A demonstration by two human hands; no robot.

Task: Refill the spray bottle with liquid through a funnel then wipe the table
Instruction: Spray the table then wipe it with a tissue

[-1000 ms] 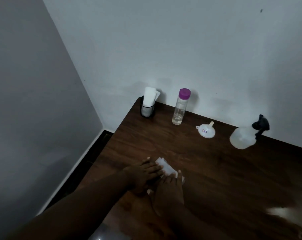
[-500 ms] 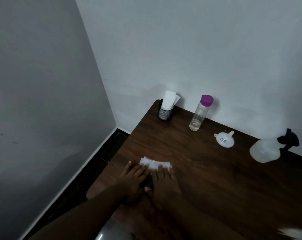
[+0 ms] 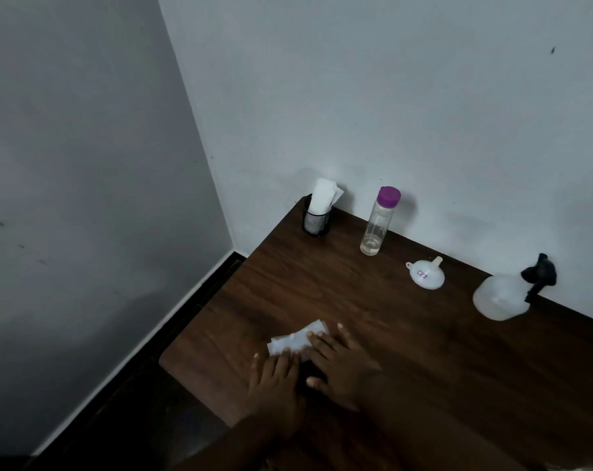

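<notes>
Two hands down on the dark wood desk, side by side near its front left corner. Left hand palm down with fingers straight, tips pressing the near edge of a folded white tissue. Right hand just beside it, flat as well, fingers a bit spread and lying over the right part of that tissue, thumb angled in toward the left hand. Both pressing rather than gripping. Tissue flat on the wood, poking out past the fingertips toward the left and back. Spray bottle way over on the far right, close to the back wall and well apart from the hands: round translucent body, black trigger head on top. Can't tell how full, too dim and cloudy. Small white funnel sitting on the desk between the spray bottle and a tall clear bottle, spout pointing up and toward the wall, tiny label on the cone. Clear bottle upright near the wall, purple cap on, just a little clear liquid at the bottom. Black mesh cup parked in the far left corner of the desk, stuffed with white tissues sticking out the top. Plain pale walls meeting in a corner behind all that, plus a dark floor strip with a white skirting line down the left side.
</notes>
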